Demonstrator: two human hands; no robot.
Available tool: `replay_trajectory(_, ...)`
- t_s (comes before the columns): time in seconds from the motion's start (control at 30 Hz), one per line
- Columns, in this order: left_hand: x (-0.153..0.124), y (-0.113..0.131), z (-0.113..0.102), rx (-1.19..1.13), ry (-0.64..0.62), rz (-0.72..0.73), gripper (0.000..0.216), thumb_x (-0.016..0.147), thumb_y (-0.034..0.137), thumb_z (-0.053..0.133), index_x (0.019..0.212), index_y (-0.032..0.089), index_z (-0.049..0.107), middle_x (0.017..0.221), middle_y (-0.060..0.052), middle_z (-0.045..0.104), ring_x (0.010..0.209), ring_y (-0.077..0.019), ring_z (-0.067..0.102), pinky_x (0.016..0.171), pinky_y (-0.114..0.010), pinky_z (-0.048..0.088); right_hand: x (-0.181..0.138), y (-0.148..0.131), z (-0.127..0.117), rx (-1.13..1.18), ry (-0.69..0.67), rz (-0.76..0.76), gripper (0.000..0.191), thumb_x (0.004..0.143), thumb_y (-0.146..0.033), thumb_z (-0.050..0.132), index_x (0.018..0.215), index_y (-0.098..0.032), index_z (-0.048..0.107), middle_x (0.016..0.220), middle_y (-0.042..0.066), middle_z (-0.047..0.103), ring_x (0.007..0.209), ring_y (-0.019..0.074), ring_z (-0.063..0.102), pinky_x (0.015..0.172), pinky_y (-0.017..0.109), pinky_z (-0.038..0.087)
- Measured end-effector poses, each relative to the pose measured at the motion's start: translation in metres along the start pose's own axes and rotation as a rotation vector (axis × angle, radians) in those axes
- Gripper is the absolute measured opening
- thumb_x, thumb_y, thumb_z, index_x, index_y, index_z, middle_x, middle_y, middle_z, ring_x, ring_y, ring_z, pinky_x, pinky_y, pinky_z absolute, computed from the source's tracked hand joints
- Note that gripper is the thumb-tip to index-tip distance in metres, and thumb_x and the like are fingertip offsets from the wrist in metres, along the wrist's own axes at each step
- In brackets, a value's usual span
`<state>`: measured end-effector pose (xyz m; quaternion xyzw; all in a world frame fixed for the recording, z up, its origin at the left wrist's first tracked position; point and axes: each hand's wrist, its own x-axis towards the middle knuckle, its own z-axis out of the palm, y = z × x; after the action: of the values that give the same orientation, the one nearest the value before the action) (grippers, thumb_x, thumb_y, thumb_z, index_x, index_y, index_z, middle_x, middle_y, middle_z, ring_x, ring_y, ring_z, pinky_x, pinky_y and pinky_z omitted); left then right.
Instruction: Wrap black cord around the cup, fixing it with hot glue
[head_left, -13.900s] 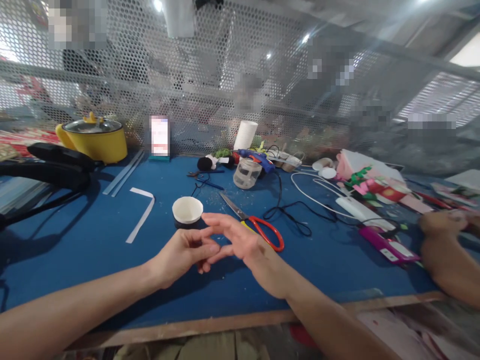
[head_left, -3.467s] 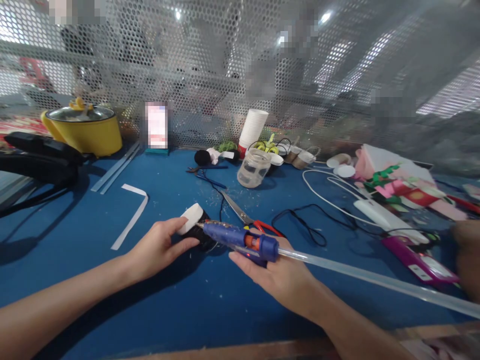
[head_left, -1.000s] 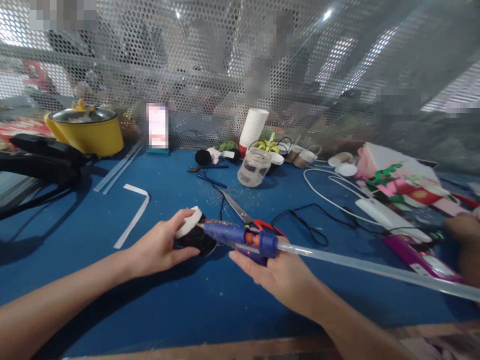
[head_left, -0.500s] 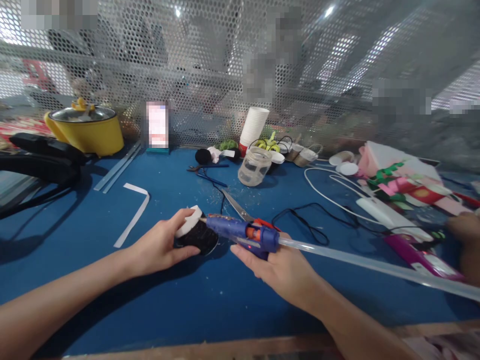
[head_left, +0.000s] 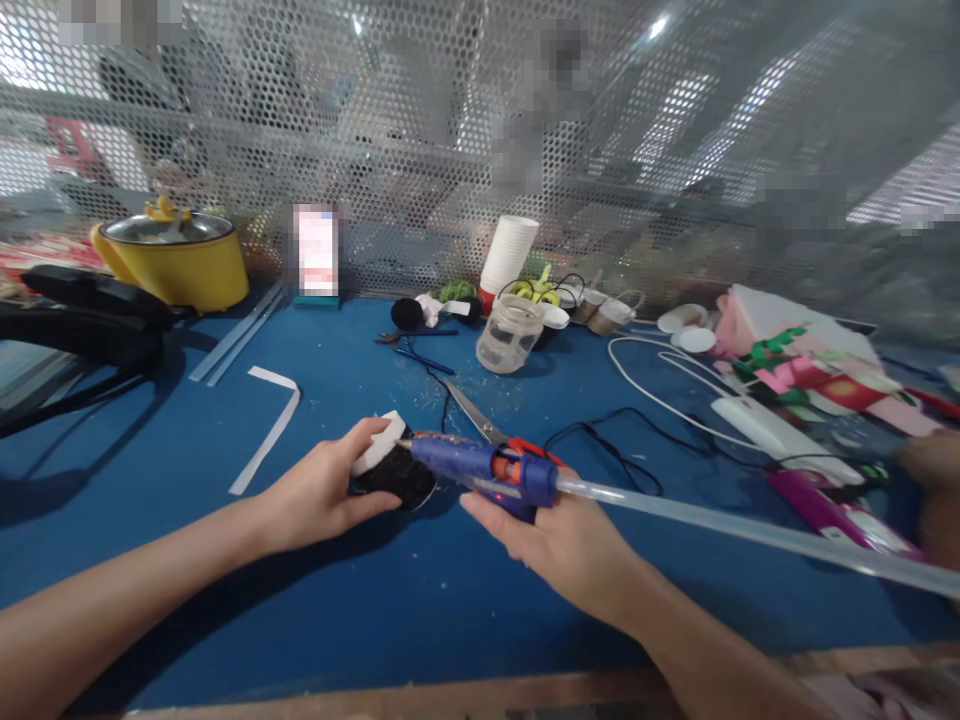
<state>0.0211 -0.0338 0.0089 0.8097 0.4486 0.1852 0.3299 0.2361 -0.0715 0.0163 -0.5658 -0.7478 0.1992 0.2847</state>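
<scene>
My left hand (head_left: 326, 495) is closed round a small paper cup (head_left: 390, 466) tipped on its side, black outside with a white rim, resting on the blue table (head_left: 360, 610). My right hand (head_left: 555, 535) grips a blue glue gun (head_left: 487, 470) with an orange trigger. Its nozzle touches the cup's black side near the rim. A long clear glue stick (head_left: 750, 532) juts from the back of the gun toward the right.
Red-handled scissors (head_left: 487, 432) lie just behind the gun beside a black cord (head_left: 607, 450). A clear jar (head_left: 510, 335), stacked white cups (head_left: 508, 255), a yellow pot (head_left: 176, 262) and a white paper strip (head_left: 270, 425) sit farther back. Another person's hand (head_left: 930, 480) is at the right edge.
The cup and glue gun have stayed almost still over the last second, nozzle against the cup. Earlier, both hands were empty and the cup stood upright.
</scene>
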Motion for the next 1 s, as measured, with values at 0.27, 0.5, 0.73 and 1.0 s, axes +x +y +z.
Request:
replay_trajectory(0.27,0.0008,-0.0008,0.0000,0.022,-0.003,-0.013,0.055,0.071,0.032,0.055,0.117,0.016,0.029,0.089,-0.006,0.063,0.067,-0.0171,0.060,0.057,-0.025,0.042,0.0080,0.0020,-0.0067,0.071,-0.113,0.064,0.024,0.077,-0.039,0.048,0.066,-0.021,0.060,0.041,-0.002,0.053,0.046,0.0160,0.056,0.047,0.025,0.043)
replay_trajectory(0.5,0.0010,0.0000,0.0002,-0.022,-0.007,-0.008,0.054,0.071,0.030,0.056,0.116,0.016,0.030,0.091,-0.007,0.064,0.071,-0.0182,0.061,0.060,-0.026,0.044,0.0064,0.0012,-0.0080,0.079,-0.120,0.032,0.028,0.078,-0.040,0.046,0.062,-0.021,0.058,0.038,-0.004,0.050,0.040,0.0136,0.053,0.044,0.024,0.042)
replay_trajectory(0.73,0.0007,0.0002,0.0010,-0.003,0.001,-0.003,0.054,0.071,0.030,0.055,0.116,0.016,0.030,0.090,-0.007,0.064,0.071,-0.0190,0.061,0.059,-0.026,0.043,0.0065,0.0019,-0.0084,0.116,-0.137,0.041,0.029,0.079,-0.040,0.045,0.062,-0.021,0.058,0.035,-0.005,0.047,0.034,0.0119,0.048,0.039,0.023,0.040)
replay_trajectory(1.0,0.0004,0.0011,-0.0004,-0.005,-0.014,-0.013,0.055,0.071,0.030,0.056,0.117,0.014,0.029,0.093,-0.008,0.063,0.075,-0.0196,0.061,0.063,-0.027,0.044,0.0048,0.0006,-0.0085,0.079,-0.141,0.047,0.030,0.079,-0.040,0.045,0.062,-0.021,0.059,0.037,-0.005,0.049,0.037,0.0125,0.051,0.041,0.023,0.041)
